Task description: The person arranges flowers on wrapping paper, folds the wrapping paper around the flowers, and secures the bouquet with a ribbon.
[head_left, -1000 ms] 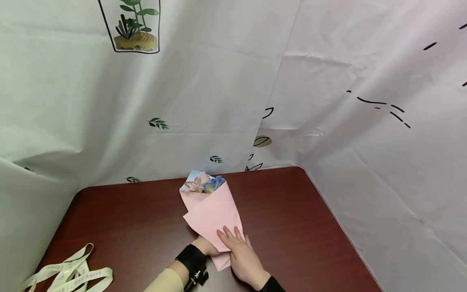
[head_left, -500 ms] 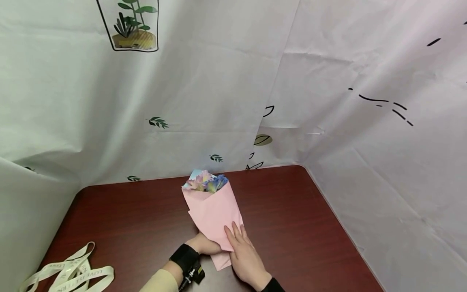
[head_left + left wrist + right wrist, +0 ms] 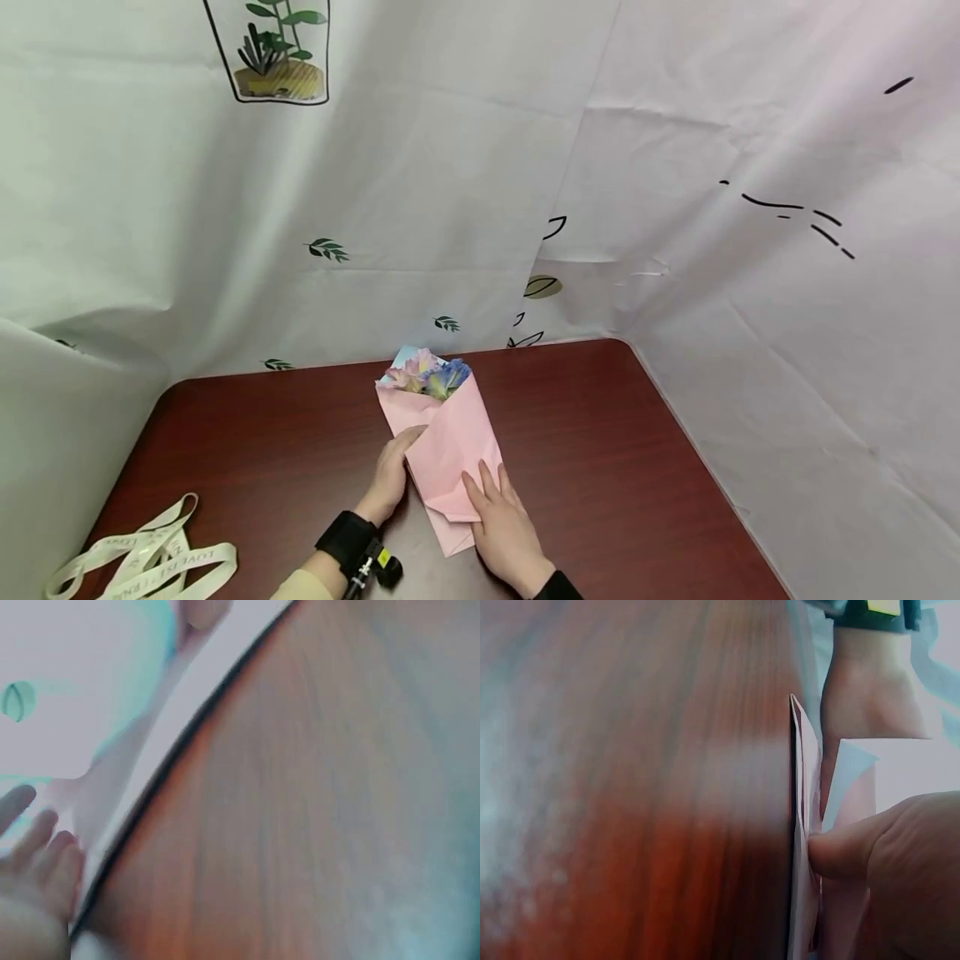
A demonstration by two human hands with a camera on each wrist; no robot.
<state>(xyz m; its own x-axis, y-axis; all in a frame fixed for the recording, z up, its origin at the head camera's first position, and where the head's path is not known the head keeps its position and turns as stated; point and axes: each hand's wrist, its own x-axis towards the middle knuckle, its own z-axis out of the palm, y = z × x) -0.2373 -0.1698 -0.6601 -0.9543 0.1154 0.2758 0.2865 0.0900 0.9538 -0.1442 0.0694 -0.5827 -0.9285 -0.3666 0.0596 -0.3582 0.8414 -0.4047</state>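
Observation:
A bouquet of pink and blue flowers (image 3: 431, 375) lies on the table, wrapped in pink wrapping paper (image 3: 453, 450) that overlaps in front. My right hand (image 3: 502, 533) rests on the lower right of the wrap, its fingers straight and spread; its thumb (image 3: 847, 847) shows against the folded paper in the right wrist view. At the wrap's left side is my left hand (image 3: 392, 473), fingertips reaching the edge of the upper flap. In the left wrist view its fingers (image 3: 49, 847) look extended beside the paper, though that view is blurred.
A loose pile of cream ribbon (image 3: 150, 558) with printed lettering lies at the table's left front. The dark red-brown table (image 3: 600, 467) reaches back to a pale printed curtain (image 3: 420, 183), which also hangs along both sides.
My left hand has come out from under the lower flap and moved up along the wrap's left edge. The right hand stays pressed on the paper, and the flap's lower end now looks folded.

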